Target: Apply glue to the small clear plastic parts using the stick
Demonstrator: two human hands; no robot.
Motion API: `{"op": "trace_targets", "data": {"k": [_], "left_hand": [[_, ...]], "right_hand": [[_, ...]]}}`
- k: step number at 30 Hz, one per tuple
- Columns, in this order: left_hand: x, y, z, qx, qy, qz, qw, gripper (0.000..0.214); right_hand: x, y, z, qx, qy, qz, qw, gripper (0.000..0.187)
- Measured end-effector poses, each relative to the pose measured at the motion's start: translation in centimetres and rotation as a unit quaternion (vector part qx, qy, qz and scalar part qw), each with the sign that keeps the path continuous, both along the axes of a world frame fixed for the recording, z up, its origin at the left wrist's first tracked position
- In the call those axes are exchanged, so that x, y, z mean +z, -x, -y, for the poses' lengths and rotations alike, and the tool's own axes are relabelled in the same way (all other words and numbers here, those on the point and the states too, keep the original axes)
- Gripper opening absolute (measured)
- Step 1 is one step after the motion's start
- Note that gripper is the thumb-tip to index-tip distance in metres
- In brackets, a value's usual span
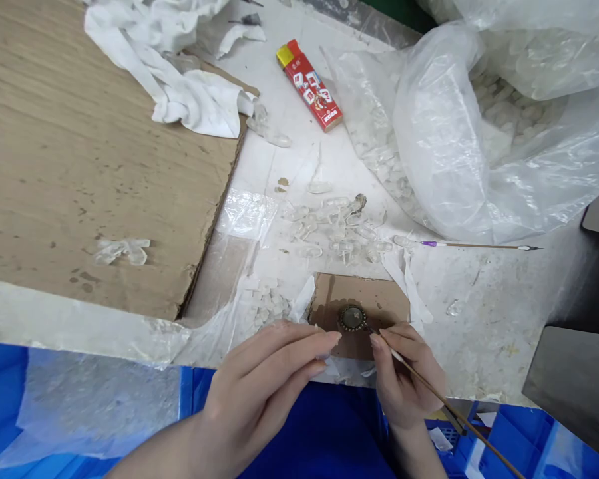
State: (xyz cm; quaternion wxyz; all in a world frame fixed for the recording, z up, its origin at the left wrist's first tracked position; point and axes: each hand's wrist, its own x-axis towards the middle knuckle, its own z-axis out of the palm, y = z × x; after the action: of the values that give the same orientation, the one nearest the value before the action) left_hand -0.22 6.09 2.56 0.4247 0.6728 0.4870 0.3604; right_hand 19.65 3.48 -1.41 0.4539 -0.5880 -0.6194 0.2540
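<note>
A thin paintbrush point(432, 389) with a long brown handle is pinched in my right hand point(410, 372). Its dark tip touches or nearly touches the right edge of a round pendant point(353, 318), which has a beaded dark metal rim and a glassy centre. Under the pendant lies a small piece of brown cardboard point(379, 293) with damp stains. My left hand point(269, 369) is closed just left of the pendant, thumb and fingertips together; what they hold, if anything, is too small to make out.
Clear plastic pieces point(337, 229) lie scattered behind the small cardboard, with whitish bits point(268, 303) to its left. A red lighter point(310, 86), a second brush point(479, 246), an open plastic bag point(444, 133), a large cardboard sheet point(80, 173) and white cloth point(199, 100) surround them.
</note>
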Motion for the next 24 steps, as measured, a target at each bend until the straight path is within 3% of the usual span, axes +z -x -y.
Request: {"op": "trace_targets", "data": {"k": [8,11,14,19,24], "left_hand": [[-0.2,0.2,0.6,-0.006,0.047,0.012,0.999,0.016],[0.0,0.5,0.7,-0.034,0.036,0.021,0.999,0.018],[0.3,0.4,0.4,-0.014,0.037,0.039,0.998,0.017],[0.6,-0.6,-0.3,0.026,0.100,0.137,0.985,0.007],[0.8,-1.6,-0.2,0.054,0.185,0.256,0.947,0.006]], "right_hand": [[-0.3,0.0,0.2,0.004,-0.022,0.012,1.000,0.009],[-0.2,-0.1,0.4,-0.029,-0.031,-0.029,0.999,0.006],[0.0,0.2,0.2,-0.057,-0.031,-0.070,0.995,0.006],[1.0,1.3,-0.2,-0.066,-0.034,-0.169,0.983,0.010],[3.0,2.4,0.2,-0.036,-0.020,-0.262,0.964,0.010]]}}
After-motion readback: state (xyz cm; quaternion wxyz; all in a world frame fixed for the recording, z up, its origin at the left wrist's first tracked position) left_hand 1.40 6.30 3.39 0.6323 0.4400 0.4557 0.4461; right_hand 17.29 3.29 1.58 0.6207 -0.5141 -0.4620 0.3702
